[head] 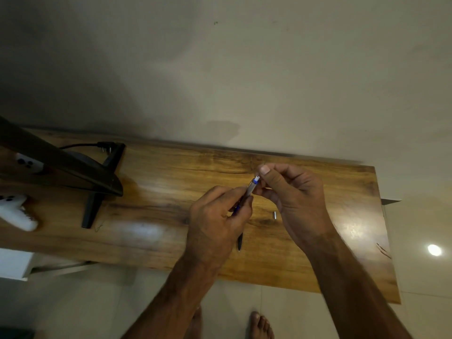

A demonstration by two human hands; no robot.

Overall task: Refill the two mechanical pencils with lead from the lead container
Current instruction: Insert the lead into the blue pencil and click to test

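A: The left hand [217,221] is closed round a mechanical pencil [250,189], above the middle of the worktop [171,216], its white-and-blue top end tilted up and away.
B: And the right hand [288,194]?
A: Its fingertips [265,170] are pinched together at that top end; what they pinch, I cannot tell.
B: Anything on the wood?
A: A dark second pencil [240,242] lies toward the near edge, partly under the left hand. A small silver cap [275,215] lies beside the right palm.
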